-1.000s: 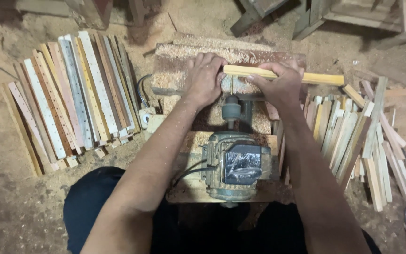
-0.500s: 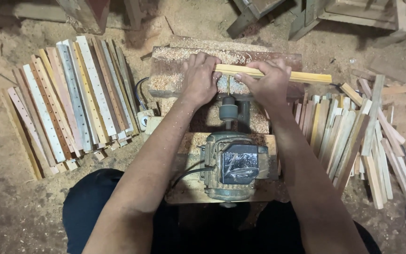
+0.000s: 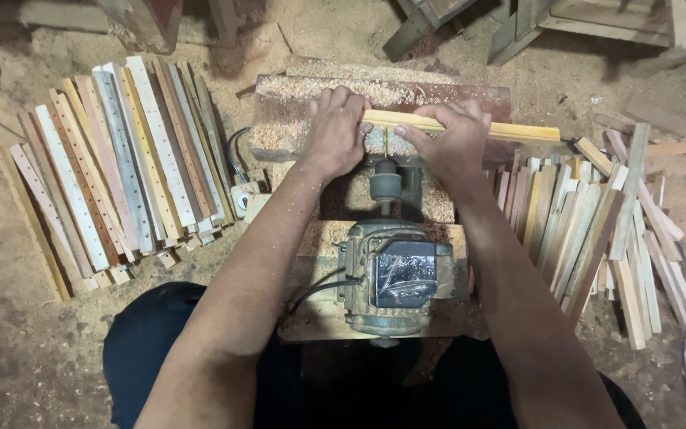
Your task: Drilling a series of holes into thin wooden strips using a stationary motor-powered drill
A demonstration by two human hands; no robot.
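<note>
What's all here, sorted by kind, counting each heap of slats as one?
Hands: 2, left hand and right hand
Wooden slat held in both hands: 1
Motor with drill spindle: 1
Row of drilled slats: 1
Heap of plain slats: 1
Total: 6

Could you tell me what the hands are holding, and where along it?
A wooden strip: left hand at its left end, right hand near its middle.
</note>
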